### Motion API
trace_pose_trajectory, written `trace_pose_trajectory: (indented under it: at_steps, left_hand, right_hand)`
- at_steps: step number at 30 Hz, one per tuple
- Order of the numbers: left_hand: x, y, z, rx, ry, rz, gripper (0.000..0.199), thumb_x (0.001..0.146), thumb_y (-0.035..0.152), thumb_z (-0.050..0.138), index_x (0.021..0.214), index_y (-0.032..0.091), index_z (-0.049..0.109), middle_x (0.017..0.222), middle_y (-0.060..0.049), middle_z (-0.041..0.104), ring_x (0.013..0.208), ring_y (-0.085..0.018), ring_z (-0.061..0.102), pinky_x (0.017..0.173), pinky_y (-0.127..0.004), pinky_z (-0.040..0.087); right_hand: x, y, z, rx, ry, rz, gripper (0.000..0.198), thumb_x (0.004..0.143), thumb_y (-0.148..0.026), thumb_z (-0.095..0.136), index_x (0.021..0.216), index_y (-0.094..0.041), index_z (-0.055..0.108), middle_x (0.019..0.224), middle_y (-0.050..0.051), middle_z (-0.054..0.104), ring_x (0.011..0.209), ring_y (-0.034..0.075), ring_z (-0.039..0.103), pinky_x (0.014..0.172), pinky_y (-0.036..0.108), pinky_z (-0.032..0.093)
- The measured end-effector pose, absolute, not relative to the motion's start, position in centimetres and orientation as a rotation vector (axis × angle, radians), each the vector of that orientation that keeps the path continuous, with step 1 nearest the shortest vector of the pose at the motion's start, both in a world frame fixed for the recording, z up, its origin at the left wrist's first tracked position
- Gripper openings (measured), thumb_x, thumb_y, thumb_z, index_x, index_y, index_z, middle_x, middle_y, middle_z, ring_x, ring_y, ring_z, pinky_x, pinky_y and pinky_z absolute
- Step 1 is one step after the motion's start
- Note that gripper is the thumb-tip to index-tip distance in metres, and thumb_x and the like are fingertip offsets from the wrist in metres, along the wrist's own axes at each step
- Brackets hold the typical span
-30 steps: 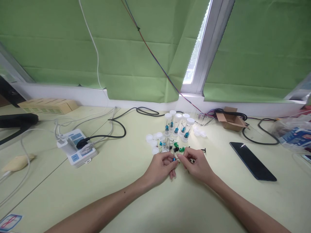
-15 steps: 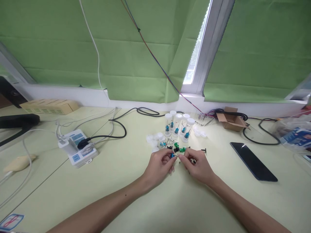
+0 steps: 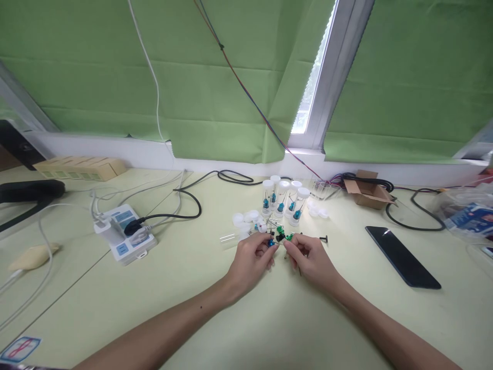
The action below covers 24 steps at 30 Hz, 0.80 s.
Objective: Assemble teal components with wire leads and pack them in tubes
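Observation:
My left hand [image 3: 249, 262] is closed in a pinch around a small blue metal part [image 3: 271, 243] with thin rods sticking out of it. Thumb and forefinger of my right hand [image 3: 314, 262] meet at the tip of a thin metal rod [image 3: 278, 243] on the blue part's right side. The end of a dark thin piece [image 3: 300, 272] pokes out below the right fingers; how it is held is hidden. Just beyond my fingertips lie green metal parts [image 3: 280, 230] and a black part [image 3: 280, 238], partly covered by the hands.
Several clear capped tubes [image 3: 295, 208] with blue parts inside stand behind the hands. White caps [image 3: 239, 219] and a clear tube [image 3: 228, 238] lie left, a black T-shaped piece [image 3: 324, 239] right. A phone [image 3: 402, 257], an open carton [image 3: 367, 194] and a power strip [image 3: 129, 234] flank them.
The blue part has shifted slightly left and up with my left hand. My right fingers have closed in more, and the clear tube on the left now shows. The view has moved a little.

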<state>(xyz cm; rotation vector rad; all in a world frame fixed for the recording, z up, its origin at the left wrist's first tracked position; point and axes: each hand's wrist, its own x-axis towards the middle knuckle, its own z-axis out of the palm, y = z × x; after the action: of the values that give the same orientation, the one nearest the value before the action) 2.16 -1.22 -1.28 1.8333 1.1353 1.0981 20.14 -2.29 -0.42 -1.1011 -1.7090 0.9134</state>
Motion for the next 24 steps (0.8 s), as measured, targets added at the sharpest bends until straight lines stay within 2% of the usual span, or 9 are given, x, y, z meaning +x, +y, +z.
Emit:
trace_pose_trajectory:
  at_steps: [8, 18, 24]
  left_hand:
    - [2.14, -1.38, -0.75, 1.814, 1.065, 1.136, 0.025, 0.092, 0.037, 0.055, 0.103, 0.019, 0.068, 0.092, -0.006, 0.064, 0.058, -0.013, 0.063, 0.057, -0.027, 0.055]
    - [2.10, -1.47, -0.89, 1.796, 1.021, 1.221, 0.020, 0.090, 0.031, 0.058, 0.101, 0.020, 0.070, 0.087, -0.003, 0.056, 0.058, -0.012, 0.061, 0.057, -0.026, 0.055]
    - [2.28, -1.53, -0.90, 1.717, 1.007, 1.241, 0.018, 0.088, 0.032, 0.061, 0.097, 0.018, 0.070, 0.098, -0.006, 0.061, 0.057, -0.011, 0.062, 0.058, -0.027, 0.055]
  right_hand:
    - [20.13, -1.95, -0.35, -1.129, -1.604, 1.033, 0.046, 0.091, -0.054, 0.053, 0.059, -0.021, 0.044, 0.045, -0.003, 0.050, 0.042, 0.012, 0.043, 0.045, 0.025, 0.035]
    - [20.26, -1.65, -0.30, -1.173, -1.570, 1.077, 0.048, 0.090, -0.055, 0.054, 0.057, -0.021, 0.047, 0.040, -0.004, 0.048, 0.038, 0.011, 0.041, 0.043, 0.024, 0.034]
    - [20.29, -1.59, -0.31, -1.165, -1.575, 1.065, 0.047, 0.091, -0.052, 0.054, 0.057, -0.021, 0.046, 0.040, -0.004, 0.047, 0.039, 0.011, 0.040, 0.044, 0.024, 0.034]
